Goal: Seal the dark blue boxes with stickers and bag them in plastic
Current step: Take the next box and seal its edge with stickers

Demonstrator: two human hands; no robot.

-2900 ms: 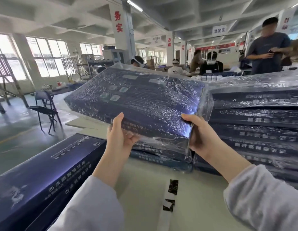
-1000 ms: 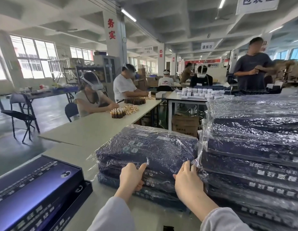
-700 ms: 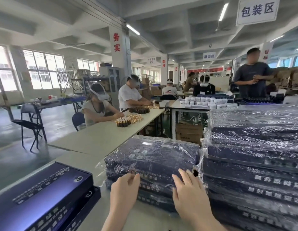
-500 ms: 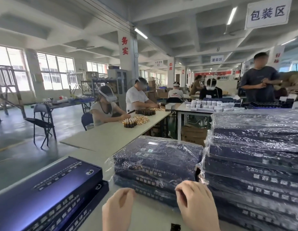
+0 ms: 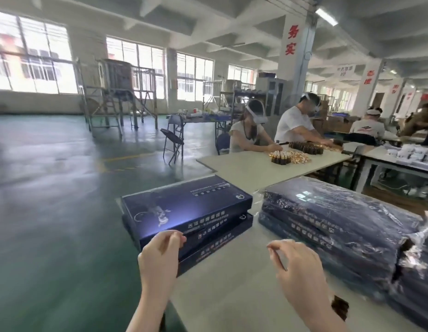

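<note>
Two unbagged dark blue boxes (image 5: 184, 212) lie stacked at the left edge of the pale table (image 5: 232, 295). My left hand (image 5: 160, 257) hovers at the near end of the top box, fingers loosely curled, holding nothing. My right hand (image 5: 297, 267) hangs over the bare table between the two stacks, fingers apart and empty. To the right sits a pile of bagged boxes (image 5: 332, 226) in crinkled clear plastic. A dark sticker (image 5: 340, 306) on its strip peeks out beside my right wrist.
The table's left edge drops to the green floor (image 5: 52, 224). Behind, two seated people (image 5: 273, 130) work at a second table (image 5: 268, 166) with small bottles (image 5: 287, 158). A folding chair (image 5: 173, 142) stands in the aisle.
I set the bagged box on the short pile and pulled both hands off it. My view swung left, and both hands now hang near the unbagged boxes.
</note>
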